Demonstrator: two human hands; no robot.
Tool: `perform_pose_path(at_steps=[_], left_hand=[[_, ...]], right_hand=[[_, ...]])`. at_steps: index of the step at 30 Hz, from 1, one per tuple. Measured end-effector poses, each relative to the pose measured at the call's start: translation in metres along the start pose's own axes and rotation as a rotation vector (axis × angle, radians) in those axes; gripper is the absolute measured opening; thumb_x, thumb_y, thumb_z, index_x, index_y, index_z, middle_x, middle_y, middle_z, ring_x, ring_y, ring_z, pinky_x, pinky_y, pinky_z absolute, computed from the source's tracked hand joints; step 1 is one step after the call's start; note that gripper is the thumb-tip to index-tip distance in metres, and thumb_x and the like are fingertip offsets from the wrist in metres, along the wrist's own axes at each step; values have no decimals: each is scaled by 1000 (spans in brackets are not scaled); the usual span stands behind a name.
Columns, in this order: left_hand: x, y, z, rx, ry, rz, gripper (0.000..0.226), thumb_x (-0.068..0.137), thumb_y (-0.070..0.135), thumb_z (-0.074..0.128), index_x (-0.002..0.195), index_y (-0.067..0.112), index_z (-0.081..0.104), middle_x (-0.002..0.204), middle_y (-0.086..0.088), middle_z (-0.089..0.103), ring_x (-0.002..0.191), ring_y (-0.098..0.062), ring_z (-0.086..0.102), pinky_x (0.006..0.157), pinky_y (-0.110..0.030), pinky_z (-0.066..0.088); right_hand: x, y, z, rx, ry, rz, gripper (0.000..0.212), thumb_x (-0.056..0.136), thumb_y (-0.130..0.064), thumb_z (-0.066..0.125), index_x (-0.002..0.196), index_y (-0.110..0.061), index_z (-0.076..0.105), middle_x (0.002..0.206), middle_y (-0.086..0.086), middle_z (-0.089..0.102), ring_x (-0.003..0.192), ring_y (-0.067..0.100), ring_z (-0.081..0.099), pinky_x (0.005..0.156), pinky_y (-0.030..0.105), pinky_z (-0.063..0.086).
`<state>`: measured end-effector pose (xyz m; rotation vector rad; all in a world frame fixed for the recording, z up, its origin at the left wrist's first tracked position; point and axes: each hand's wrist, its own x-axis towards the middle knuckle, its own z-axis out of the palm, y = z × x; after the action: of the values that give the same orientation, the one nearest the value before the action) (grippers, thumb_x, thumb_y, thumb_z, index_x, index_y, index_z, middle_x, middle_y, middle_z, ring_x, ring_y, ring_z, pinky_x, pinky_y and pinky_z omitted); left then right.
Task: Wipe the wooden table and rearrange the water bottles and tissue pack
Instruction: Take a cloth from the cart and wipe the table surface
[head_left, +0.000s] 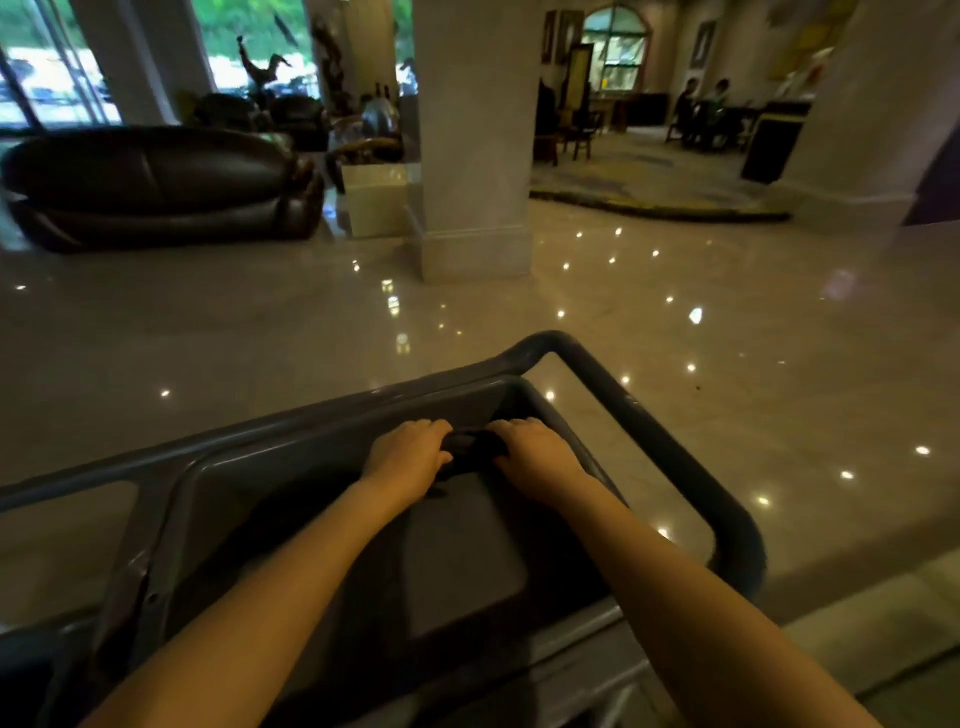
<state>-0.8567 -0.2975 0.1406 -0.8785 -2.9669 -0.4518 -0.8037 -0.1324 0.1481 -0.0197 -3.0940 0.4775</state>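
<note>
My left hand (410, 454) and my right hand (535, 451) reach side by side into the top tray of a grey plastic cart (311, 452). Both close on a small dark cloth (472, 447) bunched between them near the tray's far rim. The cart's rounded handle bar (649, 415) loops around the right side. No wooden table, water bottles or tissue pack can be made out in this view.
A polished marble floor (675, 322) spreads ahead. A white square pillar (475, 156) stands straight in front. A dark leather sofa (156, 182) sits at the left. People sit at tables (711, 114) in the far right room, beside a dark bin (774, 140).
</note>
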Motion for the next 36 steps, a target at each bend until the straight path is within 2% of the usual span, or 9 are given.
perform_pose_path(at_steps=[4, 9, 13, 18, 22, 25, 28, 34, 36], left_hand=[[5, 66, -13, -23, 37, 146, 25, 90, 30, 54, 114, 23, 55, 110, -4, 62, 99, -24, 58, 70, -32, 40], [0, 163, -19, -72, 37, 299, 15, 91, 30, 52, 104, 25, 56, 98, -1, 65, 82, -16, 58, 65, -31, 45], [-11, 247, -13, -60, 19, 400, 16, 91, 29, 51, 103, 20, 55, 100, -6, 64, 90, -26, 62, 75, -39, 51], [-30, 347, 4, -109, -90, 611, 20, 92, 28, 50, 106, 17, 57, 106, -8, 63, 96, -28, 60, 85, -42, 51], [-52, 425, 26, -63, -111, 820, 29, 92, 28, 50, 119, 18, 55, 115, -8, 62, 102, -28, 59, 82, -37, 51], [-79, 487, 43, -5, -179, 937, 31, 93, 31, 48, 121, 19, 53, 120, -8, 60, 107, -27, 58, 81, -32, 46], [-111, 539, 61, -26, -212, 1094, 29, 92, 30, 49, 118, 19, 55, 121, -8, 61, 110, -28, 58, 84, -36, 45], [-184, 614, 99, -237, -257, 1480, 20, 92, 30, 52, 107, 20, 58, 105, -4, 66, 94, -23, 61, 72, -32, 44], [-210, 634, 110, -271, -299, 1574, 20, 90, 31, 54, 107, 22, 60, 104, -3, 67, 94, -22, 62, 74, -34, 48]], right_hand=[[-52, 35, -48, 22, 70, 78, 36, 93, -18, 48, 129, -18, 51, 124, 10, 60, 114, 29, 57, 97, 44, 48], [-132, 85, -95, 20, 201, 182, 34, 90, -21, 54, 124, -16, 54, 121, 13, 61, 112, 31, 56, 91, 42, 49], [-201, 128, -119, -13, 282, 319, 30, 90, -22, 55, 119, -18, 56, 114, 10, 63, 107, 28, 55, 87, 42, 49], [-295, 175, -139, 3, 365, 530, 27, 88, -25, 57, 115, -23, 58, 111, 6, 65, 104, 26, 57, 86, 40, 50], [-376, 200, -146, 25, 429, 728, 27, 88, -25, 58, 115, -21, 61, 116, 6, 66, 109, 25, 59, 88, 36, 48], [-440, 212, -144, 41, 504, 876, 27, 87, -22, 59, 115, -20, 62, 117, 8, 66, 108, 26, 61, 88, 37, 50], [-500, 215, -136, 3, 556, 1045, 29, 89, -22, 57, 118, -21, 60, 117, 9, 66, 109, 28, 59, 87, 39, 50], [-603, 196, -116, -113, 626, 1380, 28, 89, -21, 57, 116, -19, 59, 114, 8, 65, 108, 28, 59, 77, 36, 49], [-630, 181, -104, -162, 647, 1485, 31, 88, -21, 57, 118, -18, 58, 115, 10, 64, 110, 30, 55, 79, 39, 49]])
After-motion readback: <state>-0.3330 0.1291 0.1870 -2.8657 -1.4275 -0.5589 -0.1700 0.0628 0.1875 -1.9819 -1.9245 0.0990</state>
